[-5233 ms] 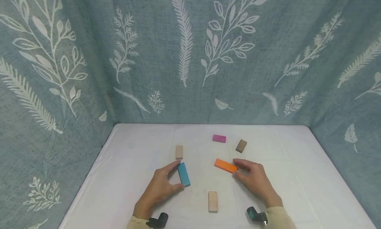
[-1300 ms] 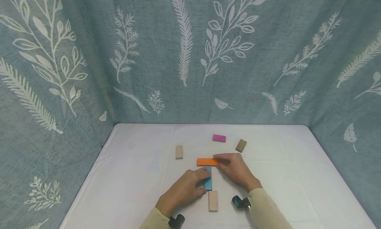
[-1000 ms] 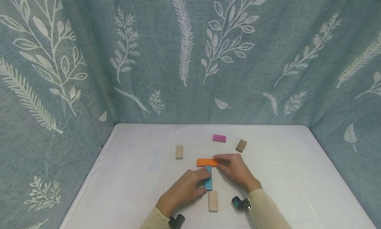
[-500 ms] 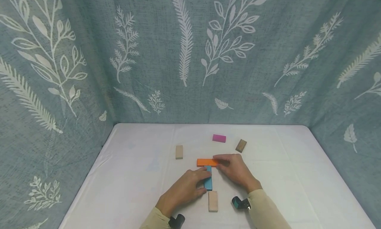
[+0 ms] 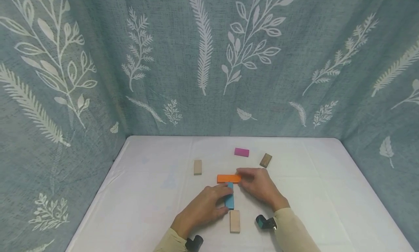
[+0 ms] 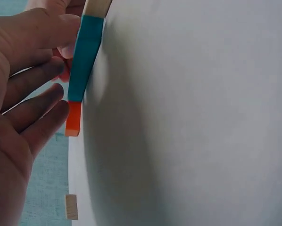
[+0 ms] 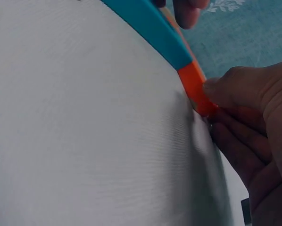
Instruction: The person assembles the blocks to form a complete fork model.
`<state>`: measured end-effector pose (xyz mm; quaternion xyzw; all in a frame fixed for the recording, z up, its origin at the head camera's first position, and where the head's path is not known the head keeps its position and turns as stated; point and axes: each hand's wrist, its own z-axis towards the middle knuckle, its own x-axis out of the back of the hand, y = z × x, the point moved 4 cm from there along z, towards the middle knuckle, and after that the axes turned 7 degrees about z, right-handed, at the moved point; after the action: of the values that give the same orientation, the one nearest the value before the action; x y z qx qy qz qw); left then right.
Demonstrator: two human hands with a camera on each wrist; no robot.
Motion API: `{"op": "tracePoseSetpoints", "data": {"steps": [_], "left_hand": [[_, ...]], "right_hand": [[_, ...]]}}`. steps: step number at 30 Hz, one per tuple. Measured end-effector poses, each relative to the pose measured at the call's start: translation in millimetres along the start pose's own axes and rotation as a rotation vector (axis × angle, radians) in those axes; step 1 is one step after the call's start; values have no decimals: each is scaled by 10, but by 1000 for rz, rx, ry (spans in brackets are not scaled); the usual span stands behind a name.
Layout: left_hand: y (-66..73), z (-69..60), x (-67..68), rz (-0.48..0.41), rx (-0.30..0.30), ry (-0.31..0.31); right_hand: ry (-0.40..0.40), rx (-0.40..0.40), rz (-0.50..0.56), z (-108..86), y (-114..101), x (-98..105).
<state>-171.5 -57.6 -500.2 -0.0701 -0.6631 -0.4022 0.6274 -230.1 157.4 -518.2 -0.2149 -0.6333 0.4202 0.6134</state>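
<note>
A white-covered worktop (image 5: 140, 201) spreads out on every side of the blue block (image 5: 230, 203), which lies flat near its middle, long side pointing away from the person. Left of the blue block and farther off lies the far pale block (image 5: 198, 167), well apart from it. The left hand (image 5: 203, 208) comes in from the blue block's left; its grip pinches that block, thumb at the near end, fingers curled over the far part. Across the blue block's far end lies the orange block (image 5: 226, 179), set crosswise and touching it, so the two form a T. Just off the blue block's near end, slightly to the right, is the near pale block (image 5: 234, 222); whether they touch is hard to tell. Beyond the blue block, a little right, lies the pink block (image 5: 242, 152). To its right, the right hand (image 5: 260, 186) has its grip pinching the orange block's right end between thumb and fingers. Farthest right of the blue block, and beyond it, the brown block (image 5: 266, 160) lies at a slant.
</note>
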Motion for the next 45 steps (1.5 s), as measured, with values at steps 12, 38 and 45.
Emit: {"op": "tracePoseSetpoints", "data": {"steps": [12,38,45], "left_hand": [[-73,90,216,34,30,115],[-144,308,108,64,124,-29],[-162,309,87,67,164,-67]], "right_hand": [[23,-57,-8,-316,-108,185],[-152,43,8,-1240,-368,30],[-181,-8,39,-1302,-335,-76]]}}
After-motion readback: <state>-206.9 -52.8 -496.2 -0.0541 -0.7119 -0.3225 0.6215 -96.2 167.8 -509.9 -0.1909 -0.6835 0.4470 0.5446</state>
